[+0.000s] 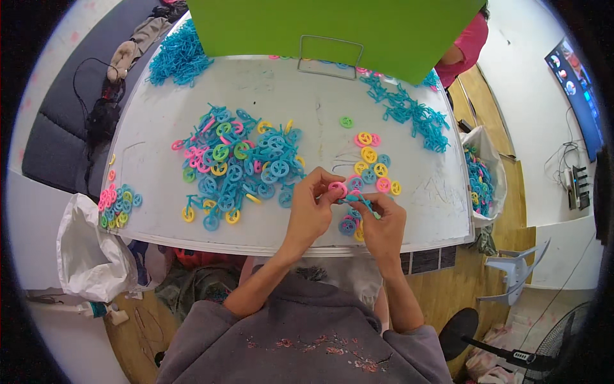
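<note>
My left hand (pixel 313 203) pinches a pink spoked plastic wheel (pixel 338 189) between thumb and fingers. Right beside it, my right hand (pixel 385 221) is closed on a teal plastic stick piece (pixel 362 200), whose end meets or nearly meets the wheel; the fingers hide the exact contact. Around and beyond my hands lie loose wheels in yellow, pink and blue (pixel 369 154), and some more sit just under them (pixel 348 225). To the left spreads a big heap of teal sticks with coloured wheels on them (pixel 233 169).
Teal sticks lie in piles at the far right (pixel 416 112) and far left (pixel 179 56) of the white table (pixel 288 86). A green board (pixel 332 25) stands across the back. White sacks flank the table, left (pixel 89 256) and right (pixel 492 160). A person in pink (pixel 470 48) is behind the board.
</note>
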The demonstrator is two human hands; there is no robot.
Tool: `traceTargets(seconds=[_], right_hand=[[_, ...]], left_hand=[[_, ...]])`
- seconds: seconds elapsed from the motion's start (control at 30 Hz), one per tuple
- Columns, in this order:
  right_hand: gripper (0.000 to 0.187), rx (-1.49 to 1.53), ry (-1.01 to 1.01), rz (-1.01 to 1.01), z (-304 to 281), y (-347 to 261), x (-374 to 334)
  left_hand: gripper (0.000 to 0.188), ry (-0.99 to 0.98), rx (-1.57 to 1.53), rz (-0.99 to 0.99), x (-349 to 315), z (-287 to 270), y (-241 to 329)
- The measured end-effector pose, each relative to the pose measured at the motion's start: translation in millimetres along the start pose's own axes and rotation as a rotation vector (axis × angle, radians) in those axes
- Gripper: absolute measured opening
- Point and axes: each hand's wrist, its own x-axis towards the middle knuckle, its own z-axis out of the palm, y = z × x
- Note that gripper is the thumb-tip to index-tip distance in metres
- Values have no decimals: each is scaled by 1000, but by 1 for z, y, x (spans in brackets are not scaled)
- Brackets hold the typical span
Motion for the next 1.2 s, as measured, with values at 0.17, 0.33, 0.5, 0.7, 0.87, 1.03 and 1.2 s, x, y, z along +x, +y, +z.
traceTargets(seconds=[0.17,0.33,0.5,0.7,0.87,1.03,1.2], right_hand=[[8,25,37,32,3,10,-1],[9,-56,93,-161,4,12,-2],[9,-77,64,-169,3,7,-5],[10,-126,80,-174,6,4,-6],[8,-149,107,-185,10,10,-5],[6,146,-17,80,8,10,0],[5,116,25,-7,9,12,2]], left_hand=[[9,-49,-246,-142,0,-6,-5],[14,-40,-435,-239,-5,-6,-7],[13,-35,-323,-204,-5,-6,-5],[13,-22,-170,-178,-3,-4,4],[15,16,-85,-121,-4,-3,2],[15,70,-28,-45,-3,-1,2],[15,74,24,48,-4,2,-8]])
